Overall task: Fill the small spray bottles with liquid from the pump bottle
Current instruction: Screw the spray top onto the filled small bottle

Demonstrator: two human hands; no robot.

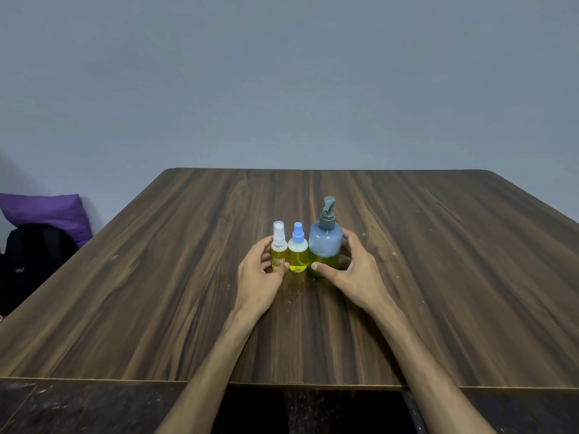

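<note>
On the wooden table (438, 277), mid-way out and dead ahead of the person, three bottles stand upright in a tight row, pretty much touching. Biggest is the pump bottle (325, 245) on the right end, grey pump head on, yellow-green liquid only in its lower part. The right hand (351, 270) wraps it, thumb across the front and fingers round the back. Next the blue-capped spray bottle (297, 256) in the middle, then the white-capped spray bottle (279, 253) on the left, gripped low by the left hand (260, 274). Both small ones already look mostly full of yellow liquid, caps on. So each hand's already on its own end, long axes vertical; my guess is filling's basically done.
</note>
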